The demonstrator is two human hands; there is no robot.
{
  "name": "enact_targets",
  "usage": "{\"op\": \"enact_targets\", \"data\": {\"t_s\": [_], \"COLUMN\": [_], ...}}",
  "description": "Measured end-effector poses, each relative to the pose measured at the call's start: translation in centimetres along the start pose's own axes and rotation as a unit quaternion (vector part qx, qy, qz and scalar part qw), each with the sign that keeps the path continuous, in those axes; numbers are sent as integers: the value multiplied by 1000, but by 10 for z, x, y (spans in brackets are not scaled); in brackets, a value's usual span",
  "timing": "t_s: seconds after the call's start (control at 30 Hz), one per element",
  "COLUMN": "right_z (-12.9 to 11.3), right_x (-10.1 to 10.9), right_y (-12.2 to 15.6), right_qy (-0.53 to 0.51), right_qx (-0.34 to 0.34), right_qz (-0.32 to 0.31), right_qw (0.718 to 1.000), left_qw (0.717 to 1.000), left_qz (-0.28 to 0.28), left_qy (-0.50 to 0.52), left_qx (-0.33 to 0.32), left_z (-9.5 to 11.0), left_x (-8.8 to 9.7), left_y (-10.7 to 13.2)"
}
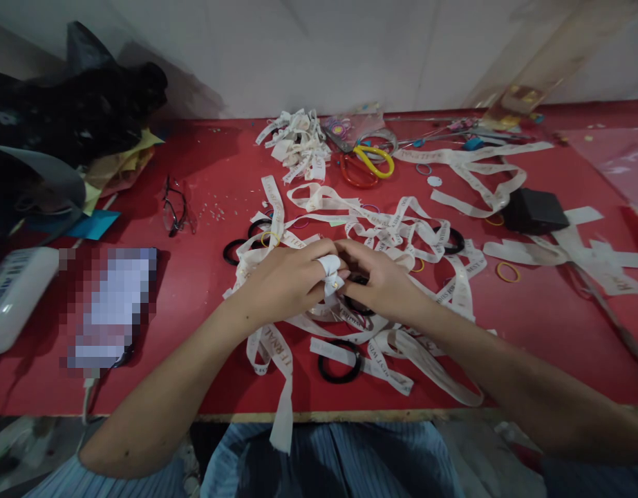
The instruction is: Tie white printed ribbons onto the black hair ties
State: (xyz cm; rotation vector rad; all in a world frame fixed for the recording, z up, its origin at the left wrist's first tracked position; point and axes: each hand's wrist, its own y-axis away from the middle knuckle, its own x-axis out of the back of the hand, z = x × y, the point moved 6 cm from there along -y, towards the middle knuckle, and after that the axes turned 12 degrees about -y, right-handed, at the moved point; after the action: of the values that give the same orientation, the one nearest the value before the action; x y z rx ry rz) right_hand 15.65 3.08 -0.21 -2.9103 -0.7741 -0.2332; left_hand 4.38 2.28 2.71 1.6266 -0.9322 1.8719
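Observation:
My left hand and my right hand meet above the middle of the red table, fingertips touching. A white printed ribbon is looped over a finger of my left hand, which is closed on it. My right hand's fingers are curled in against the ribbon; what they pinch is hidden. Part of a black hair tie shows just under the right fingers; whether it is held I cannot tell. Tangled white ribbons lettered in gold and dark print lie all around. Another black hair tie lies nearer the front edge, across a ribbon strip.
Behind the hands are a heap of ribbon bows and scissors with red and yellow handles. At left lie eyeglasses, a pixelated phone on a cable, and a white container. A black block rests at right.

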Motion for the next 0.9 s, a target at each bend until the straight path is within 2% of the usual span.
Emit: {"op": "enact_targets", "data": {"t_s": [0.57,0.7,0.9], "right_z": [-4,-3,2], "right_x": [2,3,4], "right_y": [-1,0,-1], "right_qy": [19,-26,-90], "right_qx": [18,11,-18], "right_qz": [13,28,62], "right_qw": [1000,999,994], "left_qw": [999,993,959], "left_qz": [22,78,192], "left_qy": [30,76,192], "left_qx": [8,39,76], "left_z": [-1,-3,-13], "left_x": [0,0,6], "left_y": [1,1,1]}}
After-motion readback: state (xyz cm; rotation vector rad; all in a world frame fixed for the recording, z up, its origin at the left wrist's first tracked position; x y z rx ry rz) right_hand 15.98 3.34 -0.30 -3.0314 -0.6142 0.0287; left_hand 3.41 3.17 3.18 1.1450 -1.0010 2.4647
